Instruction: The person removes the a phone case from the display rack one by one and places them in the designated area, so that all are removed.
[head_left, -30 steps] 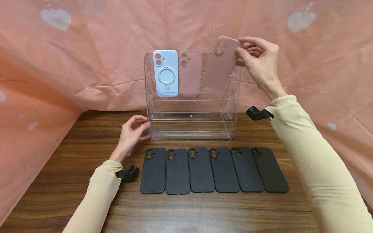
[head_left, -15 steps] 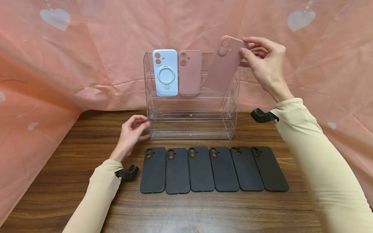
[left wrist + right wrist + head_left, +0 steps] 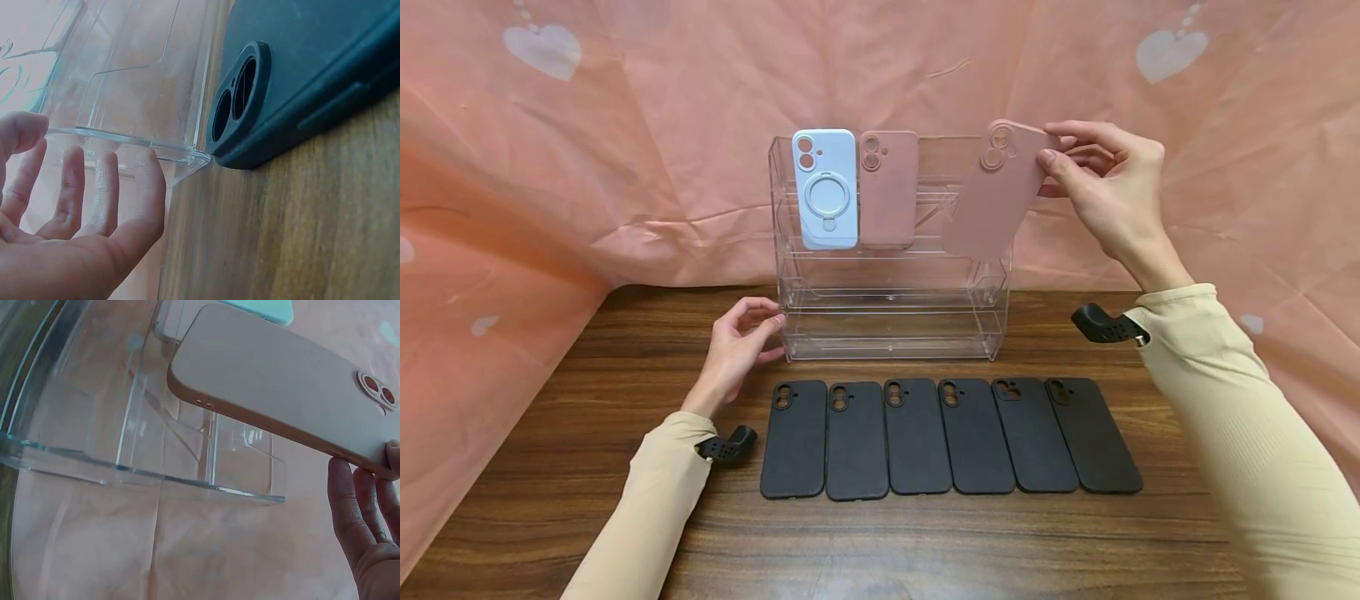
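In the head view my right hand (image 3: pixel 1108 183) pinches a pink phone case (image 3: pixel 1000 196) by its upper right corner, thumb in front and fingers behind. The case tilts in front of the upper right part of a clear acrylic display rack (image 3: pixel 891 325); in the right wrist view its lower end is near the rack's shelf. My left hand (image 3: pixel 739 346) rests its lightly bent fingertips against the rack's lower left side. On the top tier stand a white phone case (image 3: pixel 827 225) with a ring and another pink phone case (image 3: pixel 889 187), side by side.
Several black phone cases (image 3: pixel 919 437) lie in a row on the wooden table (image 3: pixel 880 542), close in front of the rack. A pink cloth backdrop (image 3: pixel 700 150) hangs behind and at both sides.
My right hand has carried the pink phone case to the right, and in the last half second also downward. The left hand and the other cases have stayed in place.
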Action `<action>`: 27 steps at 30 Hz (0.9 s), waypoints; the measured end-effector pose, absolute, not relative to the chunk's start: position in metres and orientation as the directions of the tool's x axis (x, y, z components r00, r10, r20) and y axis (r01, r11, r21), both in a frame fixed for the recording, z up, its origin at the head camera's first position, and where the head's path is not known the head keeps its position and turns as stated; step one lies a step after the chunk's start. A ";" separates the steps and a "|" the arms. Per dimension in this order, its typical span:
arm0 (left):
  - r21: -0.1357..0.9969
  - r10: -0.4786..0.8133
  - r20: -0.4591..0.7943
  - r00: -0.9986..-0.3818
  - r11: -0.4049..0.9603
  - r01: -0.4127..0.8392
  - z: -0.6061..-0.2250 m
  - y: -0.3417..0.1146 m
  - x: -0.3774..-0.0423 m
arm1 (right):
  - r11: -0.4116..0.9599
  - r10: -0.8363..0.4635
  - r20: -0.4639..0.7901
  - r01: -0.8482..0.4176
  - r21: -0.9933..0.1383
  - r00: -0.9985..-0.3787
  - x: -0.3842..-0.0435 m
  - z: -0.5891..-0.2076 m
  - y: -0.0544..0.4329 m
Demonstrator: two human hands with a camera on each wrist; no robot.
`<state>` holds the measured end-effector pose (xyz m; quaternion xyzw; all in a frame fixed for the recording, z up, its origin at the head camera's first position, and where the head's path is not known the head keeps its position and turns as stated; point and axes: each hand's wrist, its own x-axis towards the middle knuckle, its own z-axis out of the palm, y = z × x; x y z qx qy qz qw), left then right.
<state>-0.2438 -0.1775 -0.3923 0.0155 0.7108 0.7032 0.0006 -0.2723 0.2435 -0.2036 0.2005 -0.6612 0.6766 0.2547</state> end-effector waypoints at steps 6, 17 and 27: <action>1.000 0.018 0.014 -1.000 0.011 0.014 -0.393 -0.178 -0.244 | 0.003 0.054 0.624 -0.625 -0.781 -0.780 -0.261 -0.210 0.252; 1.000 0.020 0.022 -1.000 0.005 0.022 -0.392 -0.178 -0.244 | -0.027 0.032 0.577 -0.578 -0.815 -0.816 -0.239 -0.224 0.278; 1.000 0.023 0.024 -0.999 0.007 0.024 -0.393 -0.178 -0.245 | -0.011 0.028 0.531 -0.532 -0.847 -0.847 -0.219 -0.247 0.303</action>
